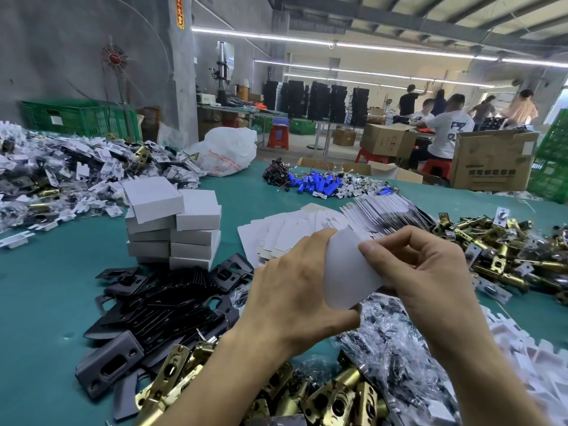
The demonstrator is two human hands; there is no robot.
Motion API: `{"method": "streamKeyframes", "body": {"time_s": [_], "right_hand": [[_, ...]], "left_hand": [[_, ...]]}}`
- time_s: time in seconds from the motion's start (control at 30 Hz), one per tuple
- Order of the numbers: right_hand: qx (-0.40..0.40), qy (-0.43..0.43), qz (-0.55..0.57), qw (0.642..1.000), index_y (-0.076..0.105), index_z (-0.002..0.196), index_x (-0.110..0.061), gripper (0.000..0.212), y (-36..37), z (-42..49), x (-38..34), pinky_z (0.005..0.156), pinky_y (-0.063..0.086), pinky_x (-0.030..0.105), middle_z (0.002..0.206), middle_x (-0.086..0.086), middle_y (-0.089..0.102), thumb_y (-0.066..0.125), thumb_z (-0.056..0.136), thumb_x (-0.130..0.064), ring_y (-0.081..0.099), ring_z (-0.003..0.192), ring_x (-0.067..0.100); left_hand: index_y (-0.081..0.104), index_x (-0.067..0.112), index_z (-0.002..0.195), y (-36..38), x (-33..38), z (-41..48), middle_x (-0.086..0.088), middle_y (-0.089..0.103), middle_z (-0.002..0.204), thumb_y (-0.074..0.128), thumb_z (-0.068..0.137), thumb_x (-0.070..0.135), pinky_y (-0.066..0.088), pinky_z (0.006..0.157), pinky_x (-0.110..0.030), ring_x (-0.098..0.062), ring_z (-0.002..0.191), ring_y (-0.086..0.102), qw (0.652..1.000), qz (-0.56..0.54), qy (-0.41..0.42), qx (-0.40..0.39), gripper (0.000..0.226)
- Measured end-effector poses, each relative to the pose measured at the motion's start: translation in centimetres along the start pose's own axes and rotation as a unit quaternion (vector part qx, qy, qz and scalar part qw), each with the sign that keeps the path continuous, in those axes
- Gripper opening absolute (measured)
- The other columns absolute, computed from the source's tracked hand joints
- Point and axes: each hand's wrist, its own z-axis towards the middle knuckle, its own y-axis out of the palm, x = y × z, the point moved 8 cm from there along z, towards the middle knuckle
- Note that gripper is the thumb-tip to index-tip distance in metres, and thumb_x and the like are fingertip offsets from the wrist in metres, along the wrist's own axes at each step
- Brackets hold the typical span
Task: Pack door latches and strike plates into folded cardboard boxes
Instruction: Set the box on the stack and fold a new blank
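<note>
Our two bare forearms (215, 379) rise from the lower edge and converge toward the middle. Our left grip (295, 290) shows its back to us, with its fingers wrapped over the upper left edge of a white card (344, 272) and its thumb tucked under the lower corner. Our right grip (430, 272) pinches the card's upper right side, thumb on top, the other fingers curled beneath.

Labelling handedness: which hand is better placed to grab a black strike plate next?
Likely left. The left hand holds the cardboard blank beside the strike plate pile; the right hand, pinching the blank, sits toward the brass latches.
</note>
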Motion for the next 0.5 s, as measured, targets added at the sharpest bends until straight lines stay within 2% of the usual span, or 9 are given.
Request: {"method": "streamKeyframes", "body": {"time_s": [0.1,0.2,0.3,0.37,0.4,0.5], "right_hand": [[0.023,-0.015,-0.008,1.0,0.071,0.074,-0.017,0.02,0.0,-0.1,-0.1,0.068,0.057,0.055,0.072,0.004,0.071,0.074,0.071,-0.037,0.065,0.068,0.014],[0.039,-0.03,-0.013,0.999,0.073,0.075,-0.019,0.009,0.0,0.0,0.0,0.069,0.056,0.055,0.071,0.002,0.072,0.075,0.082,-0.026,0.064,0.067,0.014],[0.04,-0.051,-0.017,0.998,0.074,0.075,-0.02,0.014,0.1,-0.1,-0.5,0.07,0.057,0.052,0.074,0.0,0.073,0.069,0.086,-0.027,0.065,0.069,0.015],[0.02,-0.061,-0.005,0.998,0.075,0.083,-0.025,0.013,0.6,-0.1,-0.9,0.071,0.06,0.042,0.08,-0.003,0.075,0.065,0.084,-0.033,0.069,0.075,0.013],[0.004,-0.061,0.008,0.998,0.075,0.089,-0.026,0.014,0.9,-0.1,-1.0,0.072,0.06,0.034,0.086,-0.006,0.076,0.065,0.082,-0.032,0.071,0.08,0.01],[-0.058,-0.052,0.05,0.996,0.072,0.107,-0.022,0.026,1.6,-0.1,-0.9,0.077,0.057,0.018,0.098,-0.01,0.077,0.068,0.084,-0.009,0.072,0.092,0.007]], "left_hand": [[0.035,0.037,0.136,-0.1,-0.1,0.0,0.014,0.061,0.112,0.061,0.057,0.066,0.039,0.059,-0.029,-0.018,0.082,0.063,1.0,0.007,-0.01,0.01,0.087],[0.034,0.035,0.14,-0.3,0.0,-0.1,0.013,0.061,0.117,0.059,0.057,0.067,0.037,0.061,-0.029,-0.019,0.084,0.064,1.0,0.023,-0.013,0.016,0.092],[0.032,0.034,0.14,-0.7,0.2,-0.3,0.013,0.059,0.115,0.056,0.059,0.069,0.031,0.054,-0.023,-0.014,0.074,0.052,0.999,0.013,-0.015,0.029,0.092],[0.03,0.035,0.141,-0.9,0.0,-0.3,0.013,0.059,0.112,0.056,0.06,0.069,0.031,0.054,-0.019,-0.012,0.073,0.047,0.999,-0.006,-0.026,0.042,0.091],[0.03,0.035,0.141,-1.1,-0.2,-0.3,0.012,0.059,0.112,0.057,0.061,0.069,0.033,0.055,-0.022,-0.013,0.073,0.049,0.998,-0.017,-0.033,0.05,0.092],[0.028,0.032,0.144,-1.5,-0.5,-0.4,0.01,0.058,0.115,0.058,0.064,0.07,0.039,0.06,-0.028,-0.016,0.078,0.057,0.995,-0.043,-0.045,0.073,0.094]]}}
